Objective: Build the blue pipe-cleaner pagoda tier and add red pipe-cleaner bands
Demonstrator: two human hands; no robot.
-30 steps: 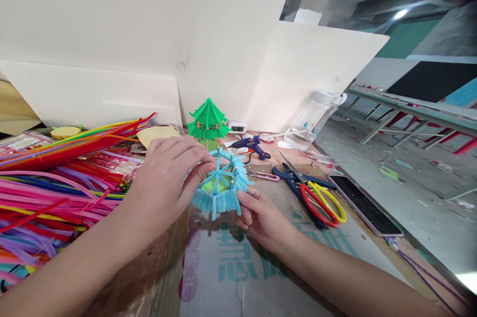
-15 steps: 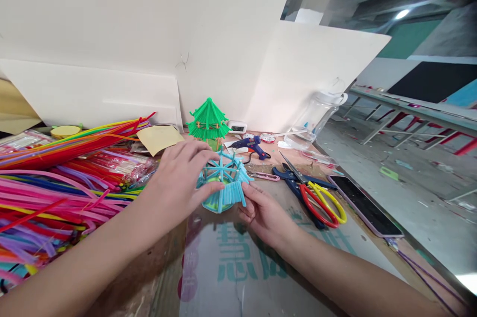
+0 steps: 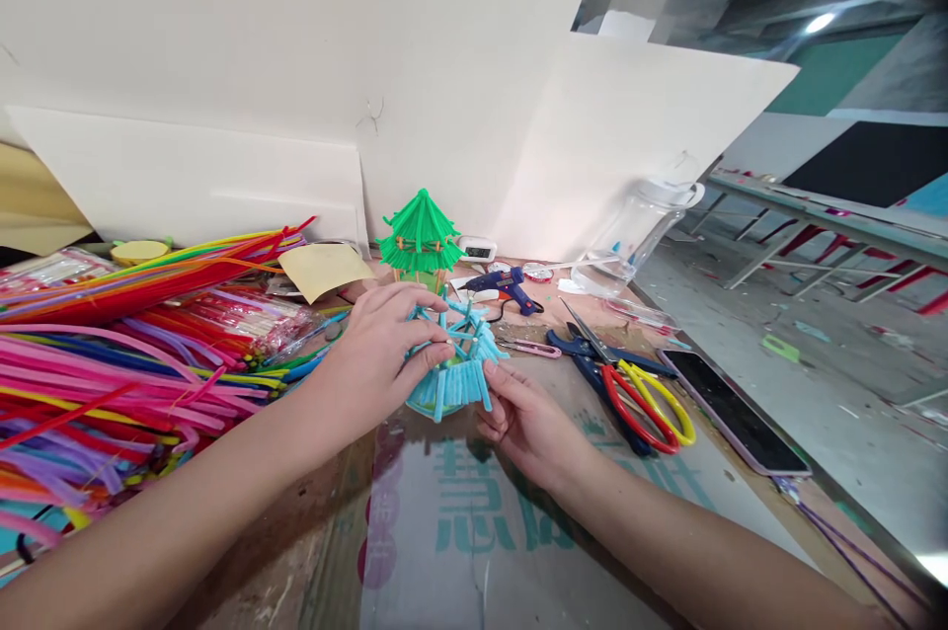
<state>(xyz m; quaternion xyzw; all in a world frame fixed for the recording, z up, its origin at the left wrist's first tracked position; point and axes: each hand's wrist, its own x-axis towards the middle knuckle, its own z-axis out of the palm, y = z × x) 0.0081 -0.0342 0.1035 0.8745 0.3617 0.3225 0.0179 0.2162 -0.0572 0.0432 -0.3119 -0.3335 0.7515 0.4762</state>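
Hands at craft bench: left hand (image 3: 374, 358) grips blue pipe-cleaner roof (image 3: 455, 368) from left side, fingers curled over its spokes. Right hand (image 3: 522, 423) pinches fringe at roof's lower right edge. Roof held low over middle of table (image 3: 474, 531), tilted toward camera, just in front of green pavilion model (image 3: 420, 237). Heap of coloured pipe cleaners (image 3: 111, 354) lies at left; glue gun (image 3: 505, 286), scissors (image 3: 629, 393), phone (image 3: 730, 408) lie at right.

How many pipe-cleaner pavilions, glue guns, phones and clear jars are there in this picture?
Pipe-cleaner pavilions: 2 (green pavilion, blue pavilion)
Glue gun: 1
Phone: 1
Clear jar: 1
Total: 5
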